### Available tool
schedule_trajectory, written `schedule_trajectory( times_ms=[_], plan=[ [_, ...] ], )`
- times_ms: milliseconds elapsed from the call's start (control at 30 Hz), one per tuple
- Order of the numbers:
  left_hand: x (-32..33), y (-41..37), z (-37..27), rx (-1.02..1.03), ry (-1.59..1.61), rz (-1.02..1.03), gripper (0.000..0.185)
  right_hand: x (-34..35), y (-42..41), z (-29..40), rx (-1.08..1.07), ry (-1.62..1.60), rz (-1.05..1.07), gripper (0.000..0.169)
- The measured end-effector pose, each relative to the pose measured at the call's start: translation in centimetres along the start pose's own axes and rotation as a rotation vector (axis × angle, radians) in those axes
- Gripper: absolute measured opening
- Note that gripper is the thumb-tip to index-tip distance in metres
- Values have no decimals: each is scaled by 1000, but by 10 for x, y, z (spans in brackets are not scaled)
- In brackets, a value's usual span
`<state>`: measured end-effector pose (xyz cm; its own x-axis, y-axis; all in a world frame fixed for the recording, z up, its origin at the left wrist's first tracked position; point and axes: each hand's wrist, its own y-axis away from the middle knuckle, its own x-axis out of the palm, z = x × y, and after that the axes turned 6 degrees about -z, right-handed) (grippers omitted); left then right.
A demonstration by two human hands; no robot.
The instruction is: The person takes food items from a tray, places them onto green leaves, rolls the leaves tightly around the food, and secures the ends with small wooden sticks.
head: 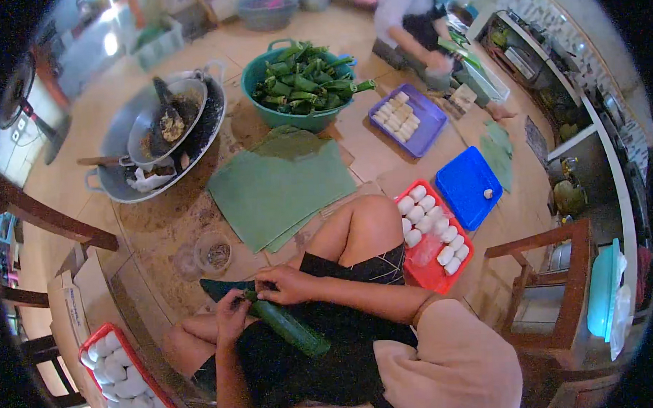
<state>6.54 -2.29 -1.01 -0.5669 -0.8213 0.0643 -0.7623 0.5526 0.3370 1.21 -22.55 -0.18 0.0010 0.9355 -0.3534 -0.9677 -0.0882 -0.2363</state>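
Observation:
A rolled green leaf bundle [290, 326] lies across my lap, its far end tapered towards my fingers. My left hand [234, 309] pinches this tapered end from the left. From the right, my right hand [283, 285] has its fingers bent at the same end; whether a small fastener is between the fingertips is hidden. Just beyond my hands, a clear round tub [213, 252] holds many thin small sticks or pins. Flat green leaf sheets [283, 189] are stacked on the floor in front of my knee.
A green basin [296, 116] holds leaf bundles. Left of it, a large metal wok [107, 182] holds a smaller pan. Right are a red tray [437, 278] of white rolls, a blue tray [466, 191] and a purple tray [434, 119]. A co-worker [415, 44] sits beyond, handling leaves.

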Motion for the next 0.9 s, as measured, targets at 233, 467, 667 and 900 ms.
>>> schedule_trajectory(
  times_ms=[233, 467, 667, 900],
  plan=[
    [-10, 18, -8, -17, 276, 8, 43, -22, 10, -37, 507, -414, -382, 24],
    [38, 26, -19, 322, -12, -350, 46, 4, 38, 19, 573, -658, -341, 36],
    [80, 46, -29, 320, -78, -196, 45, -31, 37, 39, 655, -699, -266, 46],
    [86, 74, -17, -188, 30, -211, 31, -6, 80, 38, 751, -468, -18, 48]
  ],
)
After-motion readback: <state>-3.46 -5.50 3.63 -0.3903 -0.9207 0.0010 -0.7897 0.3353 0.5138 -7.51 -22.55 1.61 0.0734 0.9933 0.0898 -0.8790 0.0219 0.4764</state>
